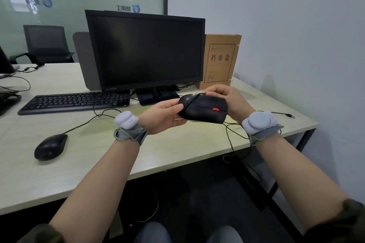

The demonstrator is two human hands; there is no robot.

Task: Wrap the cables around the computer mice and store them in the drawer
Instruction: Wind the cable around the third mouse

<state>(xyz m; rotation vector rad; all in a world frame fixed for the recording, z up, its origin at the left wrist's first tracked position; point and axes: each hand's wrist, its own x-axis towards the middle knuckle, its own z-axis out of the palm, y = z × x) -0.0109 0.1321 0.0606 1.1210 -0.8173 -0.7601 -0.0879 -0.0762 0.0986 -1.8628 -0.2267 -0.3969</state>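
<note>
the person is holding one black mouse (203,109) up in the air, above the worktop (177,148), a little to the 2 o'clock side of the middle of the view. the left hand (164,116) is closed around the mouse's left end, with the thumb pressing on top. the right hand (227,100) is gripping the right end, and its fingers are pinching the cable (190,100) where it is crossing over the mouse's back.

only one loop, or maybe two, is lying across the mouse. the rest of its cable is hanging down at 4 o'clock, trailing over the worktop's edge, and the plug (290,116) is lying on the worktop at 3 o'clock. so the wrapping looks like it is only starting.

a second mouse (51,145) is sitting on the worktop at 9 o'clock, apart from the hands. its cable (85,124) is running loose toward the keyboard (75,102), not wrapped at all.

no drawer is showing, so nothing is looking put away yet. most of the job seems to be waiting: finishing this wrap, wrapping the other mouse, and storing both.
</note>
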